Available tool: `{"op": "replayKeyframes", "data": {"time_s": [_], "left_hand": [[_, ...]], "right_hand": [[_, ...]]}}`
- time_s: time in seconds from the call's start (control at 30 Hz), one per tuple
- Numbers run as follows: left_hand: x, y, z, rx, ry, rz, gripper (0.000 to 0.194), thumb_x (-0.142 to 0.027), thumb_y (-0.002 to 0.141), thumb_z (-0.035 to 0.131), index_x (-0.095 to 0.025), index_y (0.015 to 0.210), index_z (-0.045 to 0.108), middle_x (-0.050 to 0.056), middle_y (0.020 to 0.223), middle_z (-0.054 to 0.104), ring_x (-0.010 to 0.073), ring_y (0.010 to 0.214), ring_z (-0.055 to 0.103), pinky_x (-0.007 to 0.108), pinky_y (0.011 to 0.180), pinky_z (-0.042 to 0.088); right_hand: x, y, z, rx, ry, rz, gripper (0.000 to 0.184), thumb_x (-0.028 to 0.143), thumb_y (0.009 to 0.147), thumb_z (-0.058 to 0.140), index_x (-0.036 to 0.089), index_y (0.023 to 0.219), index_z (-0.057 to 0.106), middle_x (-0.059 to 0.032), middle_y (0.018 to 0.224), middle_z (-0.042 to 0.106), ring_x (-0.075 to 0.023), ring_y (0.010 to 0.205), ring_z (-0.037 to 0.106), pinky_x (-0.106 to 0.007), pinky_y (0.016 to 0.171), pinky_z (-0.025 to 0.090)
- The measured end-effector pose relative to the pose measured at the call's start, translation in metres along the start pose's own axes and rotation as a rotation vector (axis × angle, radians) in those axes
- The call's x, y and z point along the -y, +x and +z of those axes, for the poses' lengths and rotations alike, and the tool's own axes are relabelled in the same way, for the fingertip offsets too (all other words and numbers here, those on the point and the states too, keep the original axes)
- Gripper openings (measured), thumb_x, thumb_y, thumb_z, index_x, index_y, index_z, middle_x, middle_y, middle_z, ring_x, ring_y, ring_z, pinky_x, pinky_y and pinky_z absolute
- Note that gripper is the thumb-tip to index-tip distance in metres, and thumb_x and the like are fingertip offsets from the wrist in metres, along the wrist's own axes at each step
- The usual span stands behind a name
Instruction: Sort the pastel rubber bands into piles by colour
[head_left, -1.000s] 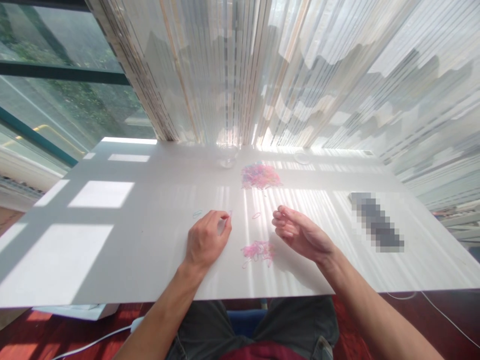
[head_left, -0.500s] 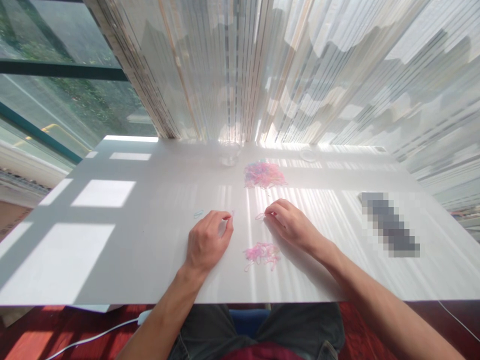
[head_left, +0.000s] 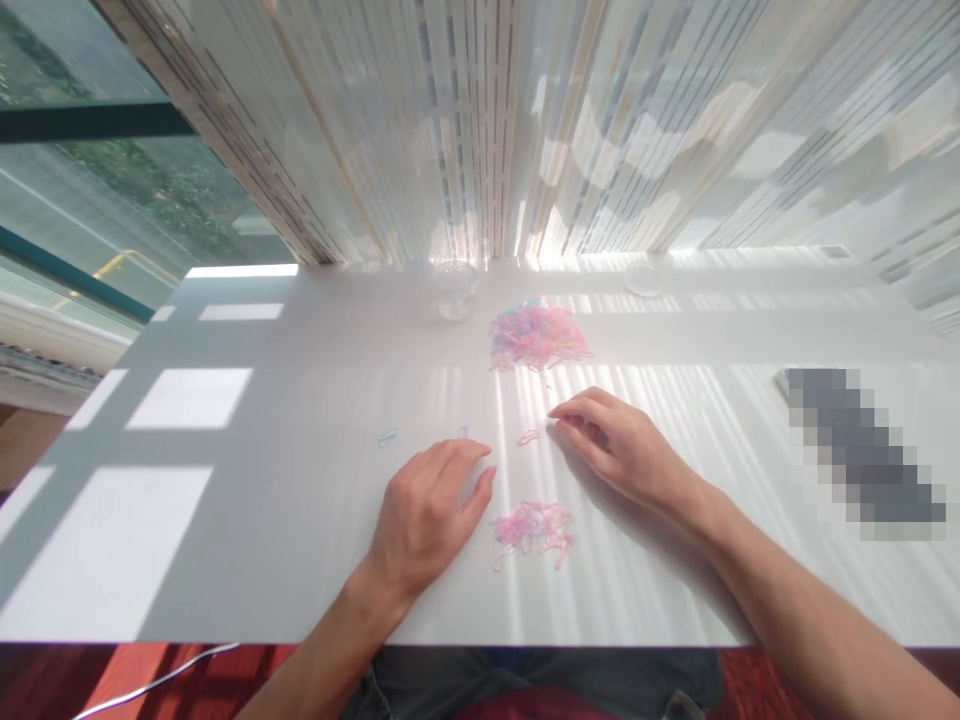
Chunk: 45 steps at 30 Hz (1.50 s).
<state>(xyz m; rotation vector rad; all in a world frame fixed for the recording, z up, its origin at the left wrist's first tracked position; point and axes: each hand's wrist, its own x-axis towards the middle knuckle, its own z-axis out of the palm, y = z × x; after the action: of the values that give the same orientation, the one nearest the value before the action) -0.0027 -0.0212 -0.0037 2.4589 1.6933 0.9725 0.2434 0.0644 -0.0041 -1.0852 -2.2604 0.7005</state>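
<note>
My left hand rests over the white table with its thumb and forefinger apart and nothing between them. Just beyond its fingers lies a pale pink rubber band, and a teal rubber band sits farther left. My right hand is also open, its fingertips a little to the right of a pink rubber band lying flat. Between my forearms is a small pile of pink and pastel rubber bands. A larger pastel pile spreads out beyond my hands.
A clear round jar stands near the table's back edge, and a clear disc like a lid lies to its right. A blurred-out dark flat object is on the right. Striped curtains hang behind the white table.
Both hands have opened from a pinch. My right hand has let go of the pink band and drawn right; my left has pulled back toward me from its pale band. The view has shifted.
</note>
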Motion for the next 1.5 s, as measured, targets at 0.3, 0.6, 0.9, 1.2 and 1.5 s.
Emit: {"op": "replayKeyframes", "data": {"time_s": [0.3,0.6,0.9,1.2,1.5], "left_hand": [[-0.006,0.038,0.015,0.182,-0.03,0.091,0.017,-0.02,0.101,0.054,-0.018,0.115,0.063,0.003,0.091,0.075,0.0158,0.072,0.069,0.028,0.065,0.054],[-0.004,0.032,0.023,0.116,-0.144,0.061,0.014,-0.013,0.095,0.066,-0.017,0.108,0.066,0.0,0.086,0.075,0.0124,0.074,0.069,0.023,0.064,0.05],[-0.005,0.034,0.023,0.1,-0.165,0.079,0.014,-0.01,0.093,0.068,-0.016,0.106,0.068,0.0,0.083,0.075,0.0115,0.072,0.068,0.023,0.063,0.05],[-0.006,0.032,0.025,0.112,-0.167,0.051,0.018,-0.012,0.092,0.071,-0.017,0.109,0.068,-0.001,0.086,0.076,0.0117,0.07,0.067,0.024,0.063,0.049],[-0.008,0.033,0.029,0.094,-0.157,0.049,0.016,-0.011,0.092,0.07,-0.016,0.107,0.068,-0.002,0.079,0.073,0.0109,0.063,0.061,0.025,0.059,0.046]], "right_hand": [[-0.001,-0.002,0.006,0.018,0.038,-0.099,0.016,0.019,0.101,0.054,0.018,0.104,0.07,-0.0084,0.094,0.065,-0.0222,0.09,0.059,-0.039,0.08,0.053],[0.003,-0.002,0.008,0.022,0.01,-0.062,0.013,0.021,0.1,0.058,0.015,0.104,0.07,-0.0092,0.095,0.065,-0.0233,0.09,0.058,-0.04,0.082,0.051],[0.003,-0.002,0.011,0.006,-0.002,-0.064,0.013,0.017,0.099,0.059,0.015,0.098,0.072,-0.0077,0.09,0.064,-0.0219,0.086,0.058,-0.038,0.078,0.051],[0.002,-0.003,0.008,0.015,-0.018,-0.074,0.009,0.016,0.096,0.062,0.016,0.097,0.071,-0.007,0.09,0.065,-0.0212,0.084,0.059,-0.037,0.077,0.051],[0.002,-0.004,0.006,0.023,-0.022,-0.078,0.01,0.019,0.094,0.065,0.017,0.103,0.07,-0.0073,0.093,0.066,-0.0219,0.087,0.06,-0.038,0.078,0.052]]}}
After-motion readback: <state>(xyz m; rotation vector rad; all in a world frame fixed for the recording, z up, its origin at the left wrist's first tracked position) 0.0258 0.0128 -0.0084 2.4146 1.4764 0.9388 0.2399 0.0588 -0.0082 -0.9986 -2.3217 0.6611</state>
